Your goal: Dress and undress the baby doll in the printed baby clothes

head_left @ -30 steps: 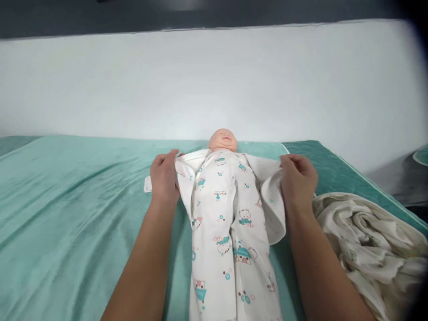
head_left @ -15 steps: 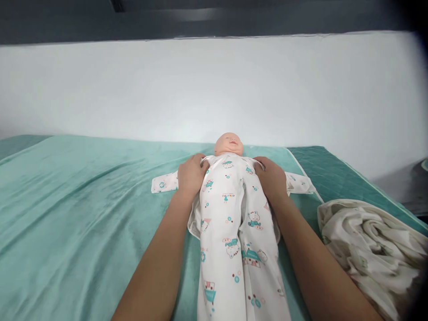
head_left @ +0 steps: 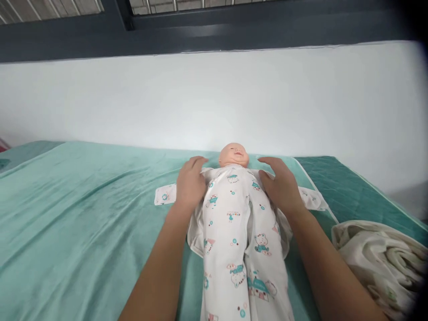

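Observation:
A baby doll [head_left: 233, 154] lies face up on a teal sheet [head_left: 83, 209], head towards the wall. It wears a white romper [head_left: 234, 240] printed with teal cartoon figures; both sleeves spread sideways. My left hand [head_left: 190, 183] lies flat on the doll's shoulder on my left, fingers stretched out. My right hand [head_left: 280, 185] rests open on the other shoulder, thumb against the chest fabric. Neither hand grips anything.
A crumpled cream blanket [head_left: 381, 263] lies at the right on the darker quilted teal cover [head_left: 347, 187]. A white wall [head_left: 214, 98] rises just behind the bed, with a dark window frame [head_left: 214, 31] above it.
A second ago both hands pinched the open romper flaps out to the sides. They closed the flaps over the doll and now lie flat on its shoulders. The view has tilted upward.

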A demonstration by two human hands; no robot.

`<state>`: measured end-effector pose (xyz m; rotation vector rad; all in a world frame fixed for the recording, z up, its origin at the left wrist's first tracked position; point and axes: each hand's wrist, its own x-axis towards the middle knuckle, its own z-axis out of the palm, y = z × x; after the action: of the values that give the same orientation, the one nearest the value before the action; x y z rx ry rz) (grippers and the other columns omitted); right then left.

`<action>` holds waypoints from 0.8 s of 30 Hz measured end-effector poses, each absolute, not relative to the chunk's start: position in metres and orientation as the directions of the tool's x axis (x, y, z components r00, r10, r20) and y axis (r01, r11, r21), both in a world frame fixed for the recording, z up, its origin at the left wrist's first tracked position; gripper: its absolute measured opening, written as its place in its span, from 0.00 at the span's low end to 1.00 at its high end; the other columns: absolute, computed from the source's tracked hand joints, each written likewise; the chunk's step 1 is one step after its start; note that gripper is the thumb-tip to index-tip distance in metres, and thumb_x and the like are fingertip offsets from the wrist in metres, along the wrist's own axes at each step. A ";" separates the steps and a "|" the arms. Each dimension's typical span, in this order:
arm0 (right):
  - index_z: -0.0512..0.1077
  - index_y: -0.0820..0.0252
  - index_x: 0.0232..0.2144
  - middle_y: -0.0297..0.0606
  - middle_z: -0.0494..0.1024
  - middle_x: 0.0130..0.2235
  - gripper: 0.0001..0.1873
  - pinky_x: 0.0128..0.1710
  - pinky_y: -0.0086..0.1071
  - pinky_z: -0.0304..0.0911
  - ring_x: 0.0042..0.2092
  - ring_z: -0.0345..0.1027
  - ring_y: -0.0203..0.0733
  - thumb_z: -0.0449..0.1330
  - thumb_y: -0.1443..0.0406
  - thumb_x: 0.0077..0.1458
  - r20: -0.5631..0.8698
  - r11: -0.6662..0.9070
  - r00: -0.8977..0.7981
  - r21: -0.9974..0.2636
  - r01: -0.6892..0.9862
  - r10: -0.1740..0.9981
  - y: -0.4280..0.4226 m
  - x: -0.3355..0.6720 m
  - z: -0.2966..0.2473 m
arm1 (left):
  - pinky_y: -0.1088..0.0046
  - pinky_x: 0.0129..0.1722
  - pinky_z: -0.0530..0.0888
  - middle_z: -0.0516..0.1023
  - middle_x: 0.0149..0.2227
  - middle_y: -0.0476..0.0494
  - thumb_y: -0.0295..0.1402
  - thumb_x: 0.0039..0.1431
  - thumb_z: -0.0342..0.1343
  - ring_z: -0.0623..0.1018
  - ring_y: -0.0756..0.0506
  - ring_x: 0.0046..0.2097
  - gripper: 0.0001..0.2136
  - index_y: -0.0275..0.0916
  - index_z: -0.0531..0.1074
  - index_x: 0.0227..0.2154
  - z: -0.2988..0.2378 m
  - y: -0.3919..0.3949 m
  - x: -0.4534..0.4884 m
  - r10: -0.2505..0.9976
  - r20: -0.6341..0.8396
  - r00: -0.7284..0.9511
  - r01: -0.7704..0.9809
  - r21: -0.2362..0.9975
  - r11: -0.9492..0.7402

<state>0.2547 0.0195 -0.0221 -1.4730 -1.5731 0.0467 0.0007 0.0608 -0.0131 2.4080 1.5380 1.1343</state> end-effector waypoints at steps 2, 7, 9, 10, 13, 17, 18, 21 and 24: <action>0.71 0.54 0.51 0.41 0.74 0.54 0.17 0.58 0.42 0.61 0.56 0.67 0.46 0.53 0.65 0.60 0.600 0.393 0.106 -0.637 0.663 0.793 0.008 0.231 -0.007 | 0.63 0.59 0.67 0.74 0.57 0.44 0.20 0.57 0.43 0.72 0.43 0.58 0.24 0.44 0.71 0.53 -0.015 0.050 0.006 0.768 0.526 0.365 0.687 0.404 -0.604; 0.69 0.49 0.54 0.36 0.73 0.57 0.18 0.60 0.44 0.60 0.60 0.64 0.46 0.56 0.62 0.62 0.488 0.453 -0.124 -0.645 0.615 0.864 -0.018 0.194 0.014 | 0.52 0.63 0.61 0.74 0.58 0.43 0.22 0.58 0.46 0.71 0.38 0.59 0.24 0.46 0.69 0.56 -0.021 0.036 -0.001 0.861 0.395 0.320 0.816 0.346 -0.462; 0.67 0.48 0.56 0.36 0.71 0.59 0.20 0.61 0.46 0.58 0.62 0.62 0.48 0.56 0.61 0.62 0.449 0.469 -0.222 -0.569 0.675 0.865 -0.023 0.192 0.015 | 0.49 0.62 0.60 0.75 0.58 0.45 0.22 0.57 0.47 0.73 0.37 0.58 0.25 0.48 0.70 0.55 -0.021 0.036 -0.010 0.901 0.352 0.255 0.864 0.334 -0.376; 0.67 0.48 0.57 0.36 0.71 0.60 0.21 0.62 0.47 0.58 0.62 0.61 0.49 0.57 0.60 0.62 0.434 0.478 -0.259 -0.535 0.697 0.863 -0.024 0.193 0.014 | 0.50 0.61 0.62 0.76 0.57 0.46 0.23 0.57 0.47 0.74 0.37 0.57 0.24 0.49 0.71 0.54 -0.020 0.037 -0.015 0.919 0.324 0.223 0.878 0.343 -0.334; 0.66 0.47 0.58 0.35 0.69 0.62 0.24 0.62 0.49 0.57 0.64 0.60 0.52 0.59 0.55 0.61 0.374 0.459 -0.294 -0.502 0.733 0.880 -0.026 0.201 0.011 | 0.57 0.54 0.69 0.78 0.55 0.47 0.25 0.60 0.44 0.77 0.38 0.54 0.22 0.49 0.74 0.51 -0.018 0.040 -0.028 0.966 0.227 0.124 0.910 0.362 -0.202; 0.66 0.48 0.58 0.36 0.69 0.63 0.24 0.61 0.49 0.59 0.64 0.59 0.51 0.58 0.52 0.60 0.304 0.378 -0.256 -0.471 0.797 0.918 -0.025 0.202 0.017 | 0.59 0.53 0.69 0.77 0.56 0.45 0.26 0.62 0.41 0.76 0.39 0.55 0.23 0.47 0.73 0.55 -0.016 0.039 -0.032 0.978 0.181 0.106 0.937 0.311 -0.159; 0.67 0.50 0.57 0.37 0.69 0.62 0.23 0.60 0.48 0.59 0.63 0.60 0.51 0.58 0.53 0.61 0.299 0.382 -0.270 -0.432 0.817 0.915 -0.022 0.197 0.020 | 0.59 0.53 0.69 0.77 0.56 0.46 0.26 0.62 0.40 0.76 0.39 0.55 0.24 0.46 0.72 0.55 -0.015 0.038 -0.031 0.978 0.181 0.106 0.940 0.303 -0.158; 0.68 0.57 0.55 0.43 0.72 0.58 0.21 0.61 0.48 0.56 0.61 0.61 0.52 0.57 0.56 0.61 0.240 0.419 -0.363 -0.251 0.872 0.900 -0.004 0.169 0.033 | 0.60 0.52 0.69 0.76 0.57 0.46 0.27 0.61 0.42 0.75 0.39 0.55 0.23 0.45 0.72 0.56 -0.015 0.037 -0.030 0.977 0.190 0.096 0.938 0.310 -0.153; 0.71 0.63 0.50 0.49 0.74 0.53 0.19 0.57 0.51 0.57 0.57 0.65 0.57 0.58 0.58 0.60 0.067 0.460 -0.457 -0.035 0.887 0.887 0.023 0.132 0.039 | 0.62 0.48 0.70 0.78 0.55 0.46 0.29 0.60 0.45 0.76 0.40 0.53 0.20 0.47 0.73 0.52 -0.015 0.038 -0.030 0.977 0.199 0.070 0.932 0.336 -0.135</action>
<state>0.1324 0.0231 0.0390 -1.5947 -2.6189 -0.0080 -0.0303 0.0378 -0.0148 2.2070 1.9831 0.5761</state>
